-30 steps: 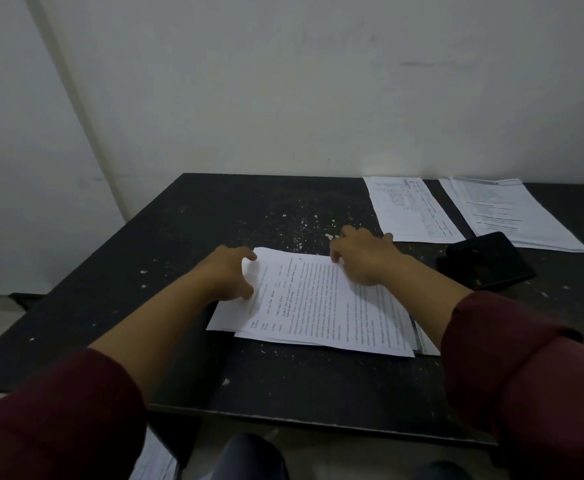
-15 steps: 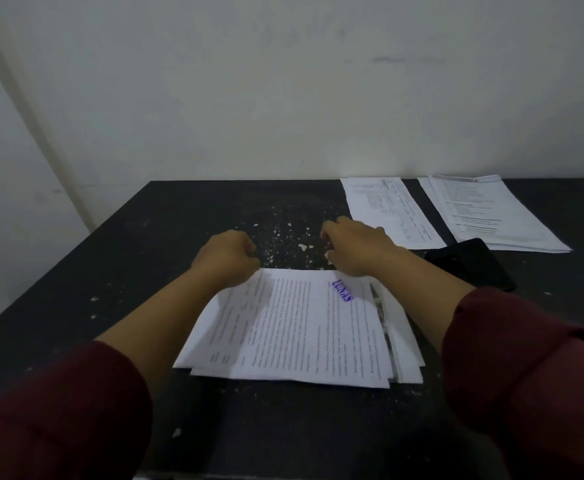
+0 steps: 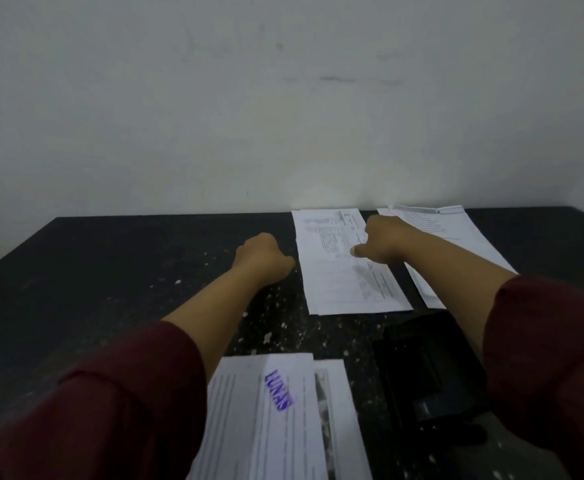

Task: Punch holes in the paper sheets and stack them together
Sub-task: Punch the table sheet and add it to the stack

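Note:
A stack of printed sheets (image 3: 283,420) with a blue stamp on top lies at the table's near edge, between my forearms. A black hole punch (image 3: 425,379) sits just right of it. A single printed sheet (image 3: 339,271) lies farther back, and my right hand (image 3: 384,242) rests on its upper part with fingers curled and thumb pressing the paper. My left hand (image 3: 262,259) is a closed fist on the bare table, touching that sheet's left edge. Another pile of sheets (image 3: 449,237) lies at the far right, partly hidden by my right arm.
The dark table (image 3: 110,271) is speckled with small white paper bits, densest around the middle. A plain white wall (image 3: 283,116) runs along the table's far edge. My maroon sleeves fill the lower corners.
Both hands have left the near stack and reached forward to the single sheet at the back. The view has tilted up, so the stack now sits low in the frame.

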